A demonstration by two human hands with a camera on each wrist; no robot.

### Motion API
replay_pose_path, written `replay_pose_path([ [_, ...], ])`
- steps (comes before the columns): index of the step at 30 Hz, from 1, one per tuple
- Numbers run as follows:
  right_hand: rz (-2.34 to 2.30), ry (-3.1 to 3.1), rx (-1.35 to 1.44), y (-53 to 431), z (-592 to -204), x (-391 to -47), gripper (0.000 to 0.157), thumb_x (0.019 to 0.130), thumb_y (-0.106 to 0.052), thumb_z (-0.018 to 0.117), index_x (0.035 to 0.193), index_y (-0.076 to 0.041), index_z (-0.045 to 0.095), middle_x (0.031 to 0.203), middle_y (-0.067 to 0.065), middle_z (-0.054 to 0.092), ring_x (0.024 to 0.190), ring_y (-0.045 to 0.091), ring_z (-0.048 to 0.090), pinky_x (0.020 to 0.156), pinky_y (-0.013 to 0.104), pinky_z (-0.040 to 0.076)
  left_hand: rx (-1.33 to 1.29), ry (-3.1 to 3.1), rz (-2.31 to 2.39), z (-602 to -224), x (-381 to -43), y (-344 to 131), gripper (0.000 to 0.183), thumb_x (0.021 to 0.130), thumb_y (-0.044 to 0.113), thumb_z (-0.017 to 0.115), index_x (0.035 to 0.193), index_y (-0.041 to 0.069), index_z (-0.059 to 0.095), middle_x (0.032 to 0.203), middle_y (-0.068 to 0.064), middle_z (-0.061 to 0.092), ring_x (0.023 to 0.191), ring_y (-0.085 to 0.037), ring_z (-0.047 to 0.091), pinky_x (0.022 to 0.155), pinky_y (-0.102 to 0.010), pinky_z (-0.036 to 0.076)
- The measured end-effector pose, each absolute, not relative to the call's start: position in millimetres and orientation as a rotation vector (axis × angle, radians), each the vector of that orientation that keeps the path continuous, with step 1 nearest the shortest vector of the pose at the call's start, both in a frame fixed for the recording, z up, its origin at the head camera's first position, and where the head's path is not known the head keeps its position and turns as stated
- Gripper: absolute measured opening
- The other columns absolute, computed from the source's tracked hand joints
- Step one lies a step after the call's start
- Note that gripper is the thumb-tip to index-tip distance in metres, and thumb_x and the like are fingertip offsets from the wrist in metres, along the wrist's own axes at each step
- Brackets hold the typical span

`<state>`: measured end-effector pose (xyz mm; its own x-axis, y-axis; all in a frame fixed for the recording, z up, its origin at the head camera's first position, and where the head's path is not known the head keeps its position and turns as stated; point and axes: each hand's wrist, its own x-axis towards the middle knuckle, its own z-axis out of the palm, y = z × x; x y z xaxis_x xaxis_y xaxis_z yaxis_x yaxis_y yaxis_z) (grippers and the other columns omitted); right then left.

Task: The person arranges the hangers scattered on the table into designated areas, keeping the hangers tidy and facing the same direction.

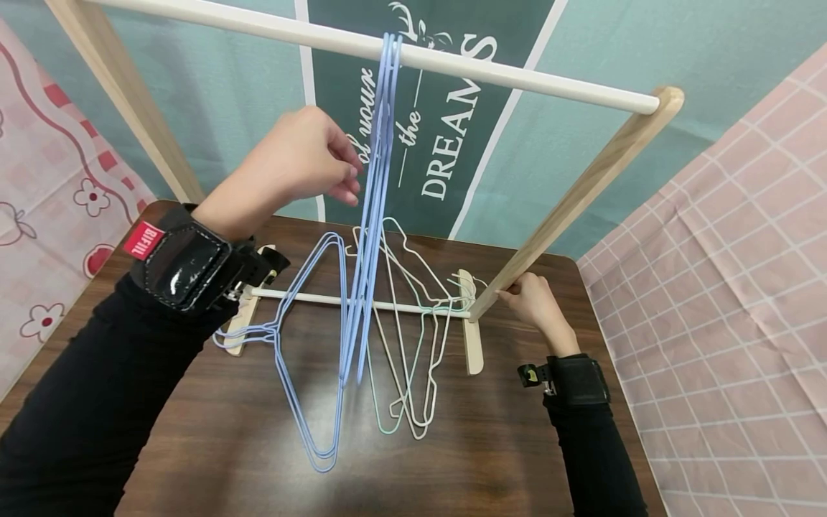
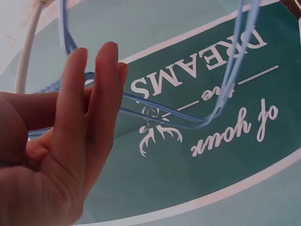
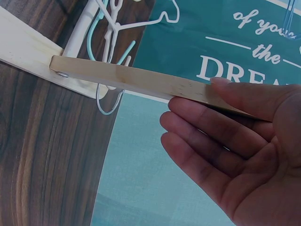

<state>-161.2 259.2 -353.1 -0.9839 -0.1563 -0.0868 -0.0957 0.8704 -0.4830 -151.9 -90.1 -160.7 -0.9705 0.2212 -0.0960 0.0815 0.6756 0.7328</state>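
At 10 to 11 o'clock in the head view, the left grip (image 1: 316,158) is being held just beside the hung hangers (image 1: 370,244), its fingers being loosely bent there and shown nearly straight and close together in the left wrist view, with nothing being pinched; whether the blue wire is being touched cannot be told. The hung hangers, blue and bunched, are being carried by the rail (image 1: 517,74) at 12 o'clock, their lower ends being pointed toward 6. At 4 o'clock, the right post (image 1: 575,201) is being pinched low down between the thumb and fingers of the right grip (image 1: 533,301). At 10 o'clock, the left post (image 1: 129,100) is being seen on a slant. At 8 o'clock, more blue hangers (image 1: 276,329) are being seen low over the worktop (image 1: 226,438), their hooks being turned toward 9, over the left foot (image 1: 245,313). At 6 o'clock, white hangers (image 1: 434,388) and mint hangers (image 1: 388,431) are being shown in a tangle, the lower bar (image 1: 316,297) being crossed by them
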Motion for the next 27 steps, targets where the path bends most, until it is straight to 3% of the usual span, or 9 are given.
replay_pose_path([
  [6, -0.743, 2.917, -0.205, 259.2, -352.5, -160.9, 0.021, 0.087, -0.008, 0.06, 0.099, 0.009, 0.065, 0.087, 0.025, 0.064, 0.057, 0.02, 0.055, 0.05, 0.028, 0.039, 0.281, 2.819, 1.001, -170.4, -154.5, -95.5, 0.022, 0.082, -0.001, 0.049, 0.095, -0.002, 0.066, 0.081, -0.01, 0.068, 0.066, -0.014, 0.067, 0.081, -0.034, 0.049],
  [12, -0.737, 2.922, -0.205, 260.1, -353.0, -161.5, 0.021, 0.087, -0.008, 0.06, 0.099, 0.009, 0.065, 0.086, 0.025, 0.064, 0.057, 0.02, 0.055, 0.051, 0.029, 0.039, 0.353, 2.941, 0.822, -180.8, -155.7, -101.9, 0.02, 0.079, 0.0, 0.049, 0.085, 0.0, 0.068, 0.067, -0.005, 0.068, 0.087, -0.028, 0.061, 0.066, -0.032, 0.043],
  [27, -0.765, 2.921, -0.221, 259.4, -353.2, -161.3, 0.02, 0.087, -0.007, 0.06, 0.098, 0.009, 0.065, 0.085, 0.024, 0.065, 0.059, 0.022, 0.058, 0.051, 0.028, 0.04, 0.39, 3.024, 0.708, -228.3, -160.6, -127.8, 0.018, 0.073, 0.001, 0.049, 0.067, 0.003, 0.065, 0.062, -0.005, 0.053, 0.064, -0.024, 0.044, 0.055, -0.03, 0.034],
])
